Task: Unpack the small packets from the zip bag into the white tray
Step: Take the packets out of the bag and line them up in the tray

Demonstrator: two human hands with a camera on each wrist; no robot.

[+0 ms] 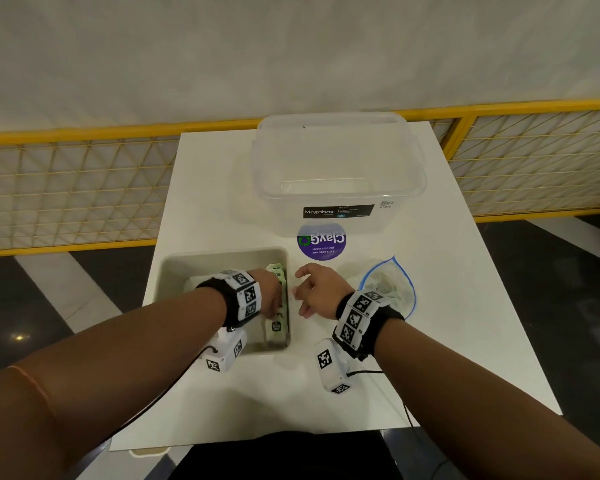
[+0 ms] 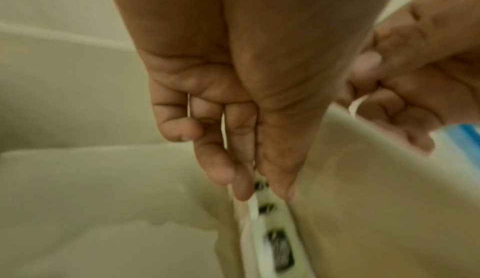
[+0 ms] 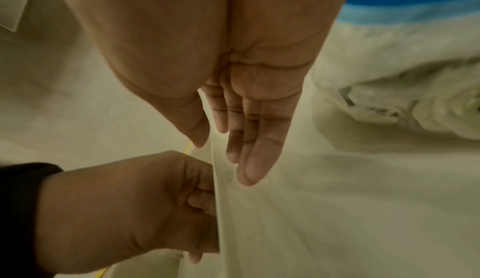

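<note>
The white tray (image 1: pixel 222 252) sits at the table's left front. Several pale green packets (image 1: pixel 277 271) stand on edge in a row along its right wall (image 2: pixel 376 200). My left hand (image 1: pixel 274 303) reaches down inside the tray and pinches the packets (image 2: pixel 278 245) between thumb and fingers (image 2: pixel 233 179). Just outside that wall my right hand (image 1: pixel 303 292) hovers empty, its fingers (image 3: pixel 249 159) straight. The clear zip bag (image 1: pixel 388 289) with a blue seal (image 3: pixel 415 1) lies open to the right, crumpled packets (image 3: pixel 441 108) still inside it.
A clear Megabox storage box (image 1: pixel 336 174) stands at the back of the white table, with a round purple sticker (image 1: pixel 321 245) in front of it. A yellow mesh fence (image 1: pixel 66 188) runs behind. Wrist-camera cables (image 1: pixel 371 372) trail over the table's front.
</note>
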